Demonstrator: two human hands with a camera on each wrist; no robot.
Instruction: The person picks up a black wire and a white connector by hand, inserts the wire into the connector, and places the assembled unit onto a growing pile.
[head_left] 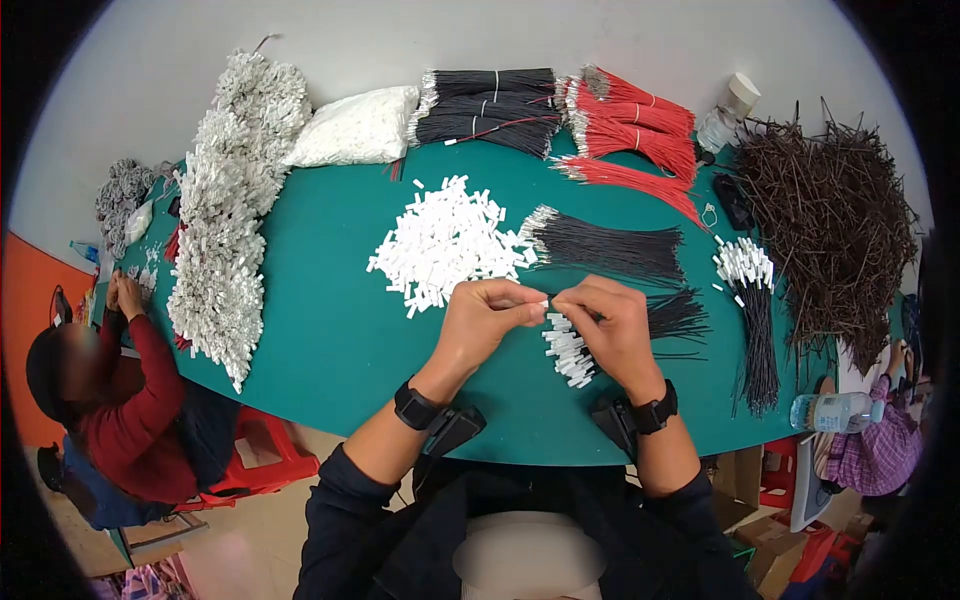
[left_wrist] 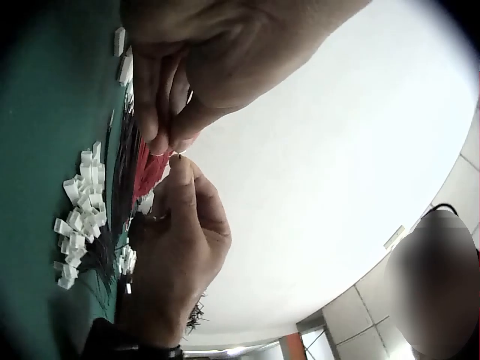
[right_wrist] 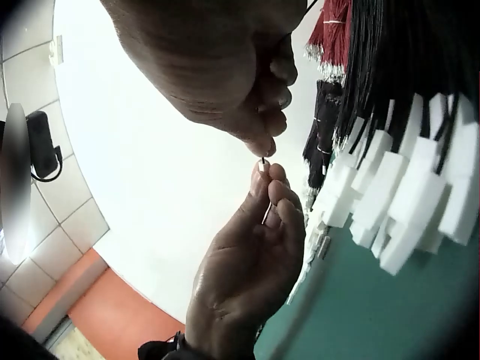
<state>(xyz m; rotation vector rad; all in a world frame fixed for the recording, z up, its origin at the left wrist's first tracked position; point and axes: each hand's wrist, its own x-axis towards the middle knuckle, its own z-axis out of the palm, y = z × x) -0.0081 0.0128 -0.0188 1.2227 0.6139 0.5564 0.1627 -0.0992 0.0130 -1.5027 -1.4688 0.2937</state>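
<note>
My left hand (head_left: pixel 478 328) pinches a small white connector housing (right_wrist: pixel 261 166) between thumb and fingertips. Opposite it, my right hand (head_left: pixel 610 328) pinches a thin black wire (right_wrist: pixel 263 160), mostly hidden by the fingers. In the right wrist view the wire's tip meets the housing's end, and both hands' fingertips nearly touch. Under the right hand lies a group of black wires ending in white housings (head_left: pixel 568 352). Beyond the left hand spreads a loose pile of white housings (head_left: pixel 445 240). A bundle of bare-ended black wires (head_left: pixel 615 247) lies behind the right hand.
Red wire bundles (head_left: pixel 635 130) and black bundles (head_left: pixel 490 105) line the back. A white bag (head_left: pixel 355 125) and a long heap of white-tipped pieces (head_left: pixel 225 200) stand left. At right are housed wires (head_left: pixel 758 330), a brown tangled heap (head_left: pixel 830 220) and a bottle (head_left: pixel 835 412). Another person (head_left: pixel 130 400) sits left.
</note>
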